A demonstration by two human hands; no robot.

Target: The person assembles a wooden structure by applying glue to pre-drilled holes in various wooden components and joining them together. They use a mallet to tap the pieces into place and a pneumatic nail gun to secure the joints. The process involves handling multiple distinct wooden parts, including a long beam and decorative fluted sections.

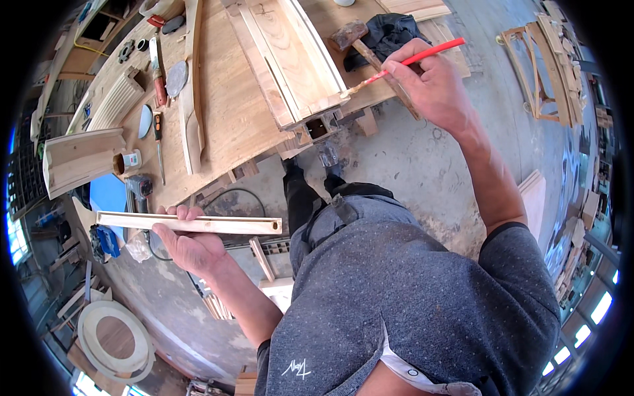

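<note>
My right hand [432,86] pinches a thin red-handled brush [429,53]. Its pale, smeared tip meets the near right corner of a grooved wooden panel [300,53] on the workbench. My left hand [191,247] is wrapped round a pale wooden rail [244,225], held level off the bench's near edge. A groove runs along the rail, and a dark hole shows at its right end. Behind my right hand lies a wooden-handled mallet [349,35], beside a crumpled black cloth or bag [393,33].
The workbench [231,125] carries a curved wooden piece [191,99], a screwdriver [158,129], a red-handled knife-like tool [158,79] and a small open jar [127,160]. A power drill [139,191] sits by its left edge. Wooden frames [541,72] stand at the right; a wooden ring [115,340] rests lower left.
</note>
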